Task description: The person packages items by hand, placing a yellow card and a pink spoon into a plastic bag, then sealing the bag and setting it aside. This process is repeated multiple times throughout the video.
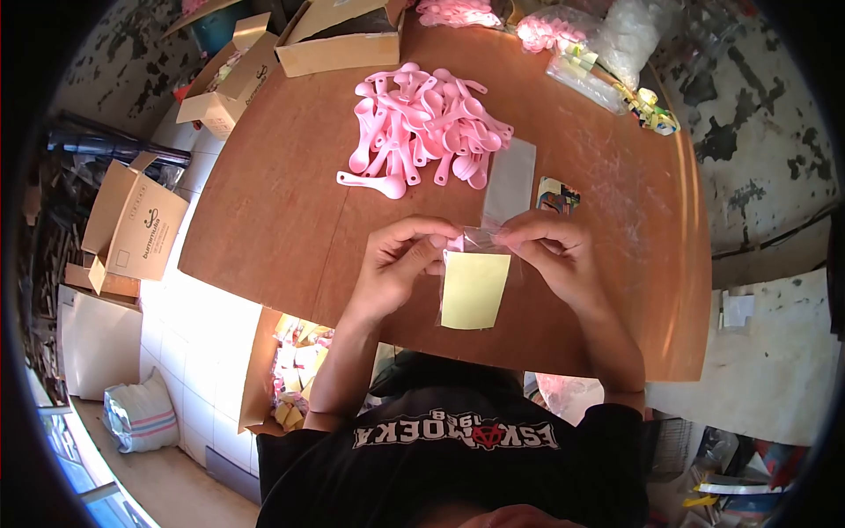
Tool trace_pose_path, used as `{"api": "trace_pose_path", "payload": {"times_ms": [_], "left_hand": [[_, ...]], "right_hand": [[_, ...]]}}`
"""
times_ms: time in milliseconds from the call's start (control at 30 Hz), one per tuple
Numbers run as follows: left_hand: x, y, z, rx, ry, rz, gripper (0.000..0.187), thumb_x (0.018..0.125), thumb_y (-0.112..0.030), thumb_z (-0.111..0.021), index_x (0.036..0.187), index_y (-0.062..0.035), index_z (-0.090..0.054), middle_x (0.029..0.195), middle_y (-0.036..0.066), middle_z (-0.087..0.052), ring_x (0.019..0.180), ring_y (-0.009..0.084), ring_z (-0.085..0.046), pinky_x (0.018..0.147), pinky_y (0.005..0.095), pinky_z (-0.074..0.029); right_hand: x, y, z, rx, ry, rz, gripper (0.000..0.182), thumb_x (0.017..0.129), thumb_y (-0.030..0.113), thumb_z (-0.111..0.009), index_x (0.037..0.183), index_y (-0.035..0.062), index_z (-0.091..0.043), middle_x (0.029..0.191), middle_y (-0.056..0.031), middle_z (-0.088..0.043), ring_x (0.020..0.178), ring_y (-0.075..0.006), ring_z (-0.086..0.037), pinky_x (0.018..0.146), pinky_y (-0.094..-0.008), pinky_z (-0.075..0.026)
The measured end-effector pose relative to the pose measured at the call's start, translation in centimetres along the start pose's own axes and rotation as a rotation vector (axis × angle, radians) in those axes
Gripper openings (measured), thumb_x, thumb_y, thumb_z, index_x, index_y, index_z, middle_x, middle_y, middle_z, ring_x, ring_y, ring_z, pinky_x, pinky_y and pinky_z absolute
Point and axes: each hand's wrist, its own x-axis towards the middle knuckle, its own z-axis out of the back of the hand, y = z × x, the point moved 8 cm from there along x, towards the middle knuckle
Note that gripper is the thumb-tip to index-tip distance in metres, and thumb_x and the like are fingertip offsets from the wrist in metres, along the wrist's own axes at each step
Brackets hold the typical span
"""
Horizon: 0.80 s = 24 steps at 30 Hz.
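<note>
The left fingers (429, 227) hide most of a pink piece (455, 245) above the yellow card (475, 292). Spoons low in the pink heap (422, 123) lie covered by others. Print on the small cards (557, 195) is too tiny to read. The top edge crops a pink bundle (458, 12).

Black shirt (458, 480) | short sleeves (618, 427) | white chest lettering (396, 434) | red emblem (488, 434)

This looks like a small packing workshop: a broad wooden table (264, 211) carries heaped pink plastic spoons (418, 128) and a clear bag (516, 268) with a yellow card (476, 290), while cardboard cartons (151, 231) and a woven sack (143, 414) crowd the white-tiled floor (201, 356) beside flaking walls (748, 132).
</note>
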Motion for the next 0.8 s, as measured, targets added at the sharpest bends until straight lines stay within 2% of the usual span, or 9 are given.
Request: {"api": "trace_pose_path", "payload": {"times_ms": [200, 300, 333, 400, 467, 500, 667, 733, 800], "left_hand": [[0.0, -0.1, -0.3, -0.021, 0.042, -0.016, 0.019, 0.1, -0.003, -0.049, 0.113, 0.0022, -0.063, 0.11, 0.011, -0.068, 0.096, 0.0154, -0.066, 0.08, 0.0288, -0.057], [0.0, -0.3, -0.5, -0.163, 0.071, -0.027, 0.02, 0.101, -0.006, -0.05, 0.113, 0.0027, -0.063, 0.111, 0.012, -0.067, 0.097, 0.0158, -0.066, 0.079, 0.0295, -0.057], [-0.1, -0.6, -0.3, -0.091, 0.068, -0.063, 0.018, 0.098, -0.004, -0.054, 0.113, 0.0029, -0.062, 0.112, 0.012, -0.067, 0.098, 0.0165, -0.066, 0.08, 0.0296, -0.057], [-0.2, -0.7, -0.3, -0.017, 0.064, -0.097, 0.018, 0.096, -0.002, -0.058, 0.113, 0.0031, -0.061, 0.113, 0.013, -0.066, 0.099, 0.0172, -0.066, 0.081, 0.0298, -0.057], [-0.2, -1.0, -0.7, 0.098, 0.082, -0.143, 0.026, 0.089, 0.006, -0.065, 0.114, 0.0024, -0.059, 0.115, 0.015, -0.065, 0.102, 0.0194, -0.066, 0.083, 0.0302, -0.057], [-0.2, -0.8, -0.5, 0.093, 0.045, -0.096, 0.037, 0.082, 0.012, -0.07, 0.115, 0.002, -0.057, 0.116, 0.015, -0.064, 0.104, 0.0208, -0.066, 0.085, 0.0303, -0.057], [-1.9, -1.8, 0.4, 0.176, 0.062, -0.049, 0.043, 0.079, 0.014, -0.072, 0.117, 0.0027, -0.056, 0.118, 0.016, -0.064, 0.103, 0.0207, -0.066, 0.086, 0.0317, -0.058], [-4.2, -3.1, 2.4, 0.178, 0.018, -0.044, 0.043, 0.076, 0.012, -0.075, 0.115, 0.0029, -0.058, 0.114, 0.018, -0.064, 0.098, 0.0211, -0.067, 0.083, 0.0307, -0.058], [-7.5, -6.1, 5.3, 0.228, 0.085, -0.234, 0.043, 0.072, 0.009, -0.08, 0.11, 0.0029, -0.06, 0.108, 0.018, -0.065, 0.089, 0.0203, -0.068, 0.076, 0.0292, -0.059]], "right_hand": [[-0.2, 0.8, -0.2, -0.052, 0.02, 0.083, 0.021, 0.088, -0.012, -0.057, 0.101, -0.0019, -0.07, 0.1, -0.0102, -0.069, 0.091, -0.0131, -0.065, 0.078, -0.0244, -0.051], [-0.1, 1.5, 0.0, -0.147, 0.071, 0.123, 0.02, 0.087, -0.011, -0.059, 0.101, -0.0017, -0.07, 0.101, -0.0112, -0.068, 0.089, -0.0141, -0.066, 0.078, -0.0247, -0.052], [-0.2, 1.7, -0.3, -0.224, 0.117, 0.136, 0.02, 0.086, -0.01, -0.06, 0.101, -0.0018, -0.07, 0.103, -0.0119, -0.068, 0.088, -0.0148, -0.066, 0.077, -0.0248, -0.053], [-0.4, 1.7, -0.7, -0.157, 0.073, 0.108, 0.02, 0.085, -0.009, -0.063, 0.102, -0.0015, -0.07, 0.104, -0.0121, -0.067, 0.087, -0.015, -0.067, 0.076, -0.0248, -0.055], [-0.5, 1.5, -1.3, -0.089, 0.03, 0.078, 0.021, 0.084, -0.008, -0.066, 0.104, -0.0011, -0.069, 0.105, -0.0124, -0.067, 0.085, -0.0152, -0.068, 0.075, -0.0247, -0.056], [-0.5, 1.7, -1.5, -0.141, 0.001, 0.107, 0.022, 0.083, -0.006, -0.069, 0.104, -0.0009, -0.069, 0.106, -0.0122, -0.066, 0.086, -0.0153, -0.069, 0.074, -0.0246, -0.057], [-1.1, 1.9, -2.5, -0.241, 0.048, 0.169, 0.031, 0.081, -0.001, -0.075, 0.111, -0.0011, -0.066, 0.111, -0.0125, -0.064, 0.09, -0.0161, -0.07, 0.074, -0.0247, -0.057], [-1.3, 1.8, -2.1, -0.07, -0.014, 0.068, 0.037, 0.084, -0.001, -0.073, 0.118, -0.0017, -0.061, 0.117, -0.0129, -0.062, 0.09, -0.0167, -0.07, 0.075, -0.0249, -0.057], [-0.9, 1.9, -0.6, -0.132, -0.013, 0.083, 0.041, 0.085, 0.0, -0.072, 0.123, -0.0022, -0.057, 0.122, -0.013, -0.06, 0.089, -0.0162, -0.07, 0.077, -0.0261, -0.056]]}}
